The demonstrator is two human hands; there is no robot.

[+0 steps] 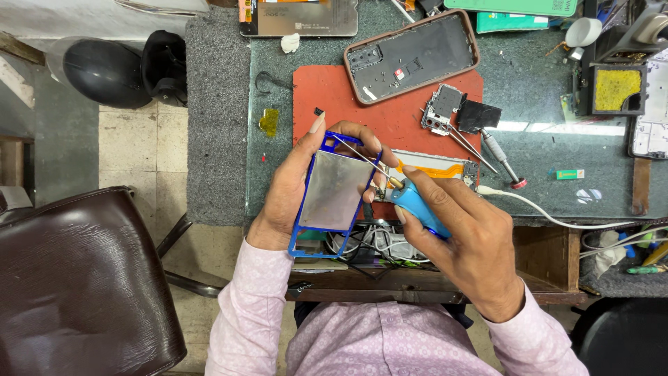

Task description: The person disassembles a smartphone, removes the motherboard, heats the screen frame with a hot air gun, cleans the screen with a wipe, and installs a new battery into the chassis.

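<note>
Left hand [292, 188] clamped on blue phone frame [334, 191]; right hand [459, 237] closed round blue-handled screwdriver [393, 182]. Could slip off, gouging metal plate.

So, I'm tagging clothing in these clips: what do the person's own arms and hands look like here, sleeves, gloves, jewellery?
Both arms wear long sleeves of a pale pink shirt with a fine, small pattern, left sleeve and right sleeve alike, ending at the wrists. The left hand and right hand are bare: no gloves. No rings, watch or bracelet show in this view.
</note>
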